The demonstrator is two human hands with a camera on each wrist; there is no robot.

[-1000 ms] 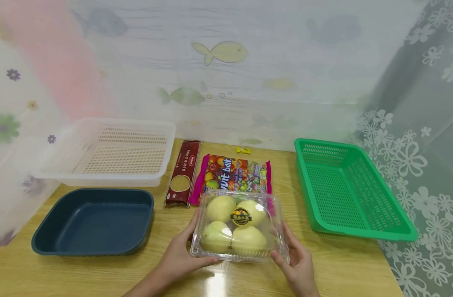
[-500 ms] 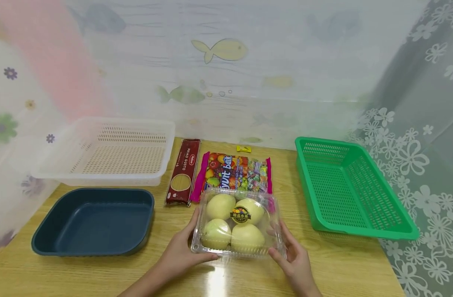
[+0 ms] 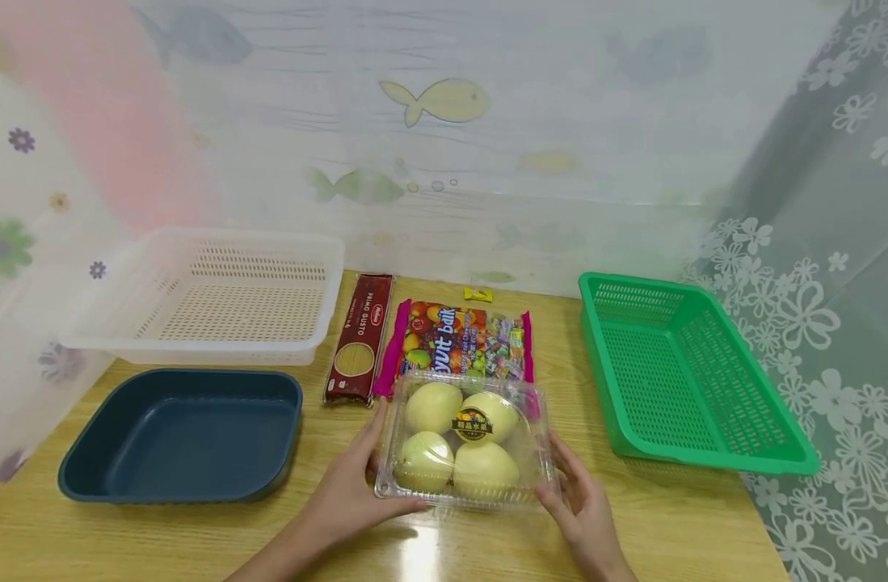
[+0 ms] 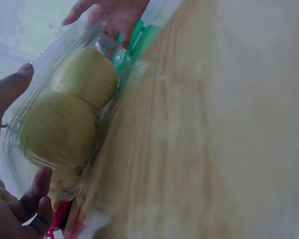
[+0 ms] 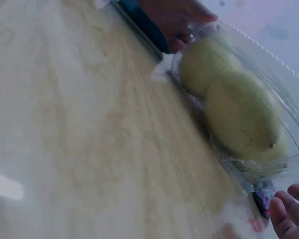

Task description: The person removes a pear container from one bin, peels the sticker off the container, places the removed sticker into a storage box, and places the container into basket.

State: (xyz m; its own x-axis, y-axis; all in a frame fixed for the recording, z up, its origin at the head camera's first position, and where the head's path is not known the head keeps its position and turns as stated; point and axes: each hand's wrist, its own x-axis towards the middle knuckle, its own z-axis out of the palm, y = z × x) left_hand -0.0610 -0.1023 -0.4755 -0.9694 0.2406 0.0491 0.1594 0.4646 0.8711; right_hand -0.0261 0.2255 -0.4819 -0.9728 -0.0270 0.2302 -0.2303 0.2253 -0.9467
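Partly, fruit box (image 3: pixel 467 440) hides candy bag (image 3: pixel 458 339).

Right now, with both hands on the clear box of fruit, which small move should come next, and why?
Probably lift the clear box a little, keeping it level. The left hand and right hand already grip its two sides, so the hold looks balanced, but its far edge overlaps the candy bag, so sliding could drag that.

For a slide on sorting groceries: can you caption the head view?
Both hands, left hand and right hand, hold a clear clamshell of four pale green fruits on a wooden table.
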